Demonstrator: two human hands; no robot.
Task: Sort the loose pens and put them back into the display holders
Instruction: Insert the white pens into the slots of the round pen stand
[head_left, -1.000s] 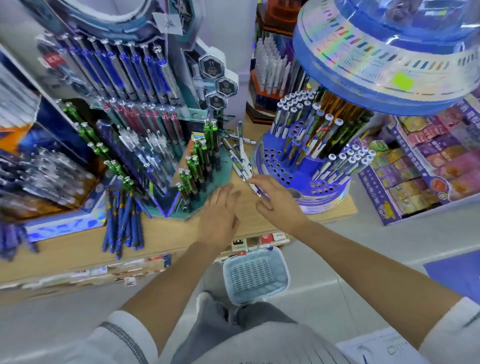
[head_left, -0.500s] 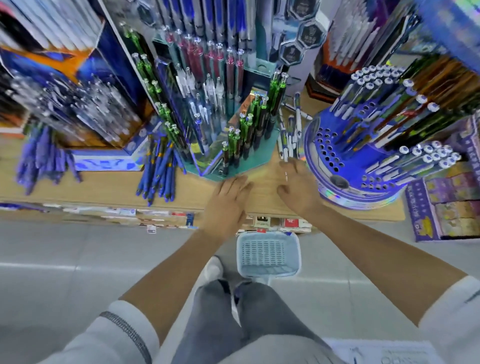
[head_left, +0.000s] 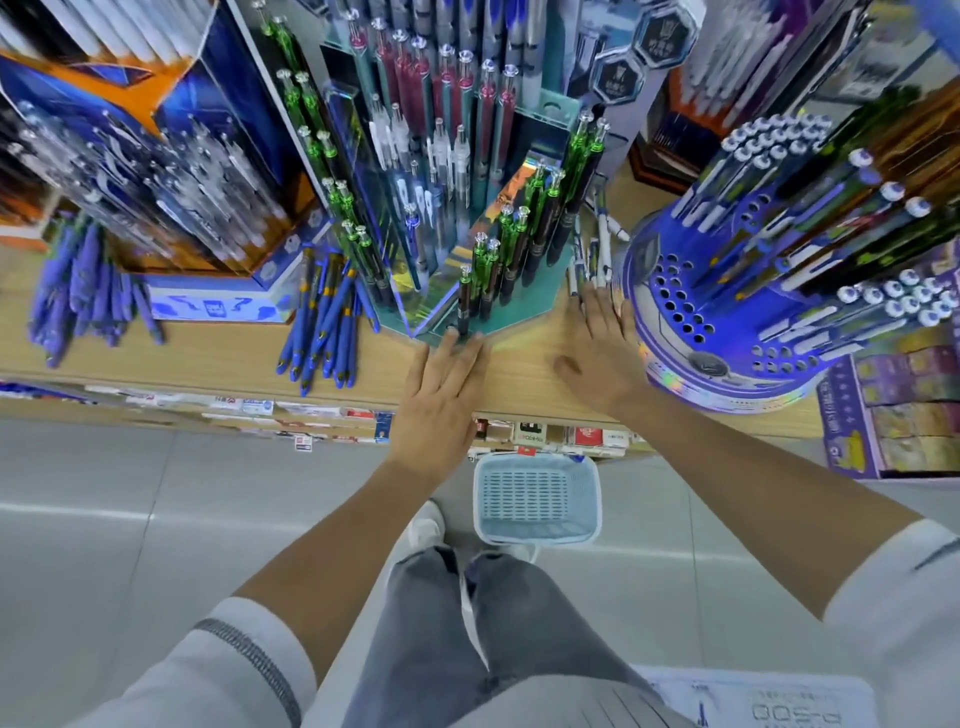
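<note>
Resting left hand (head_left: 441, 400) flat, empty, against teal display holder (head_left: 522, 317); stretching right hand (head_left: 597, 358) flat, empty, fingertips meeting loose white pens (head_left: 602, 254).

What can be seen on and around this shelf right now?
shelf: one, light wood, across the middle
white pens: several, white with blue, loose on the shelf between teal stand and round holder
blue pens: two loose piles, blue, on the shelf left of the teal stand and at far left
teal stand: one, teal, centre, holding green, red and clear pens
round holder: one, blue, right, many holes unfilled
box display: one, orange and blue, left, holding clear pens
basket: one, pale blue, on the floor below the shelf
left hand: open, fingertips at the teal stand's base
right hand: open, on the shelf, fingertips by the white pens
</note>
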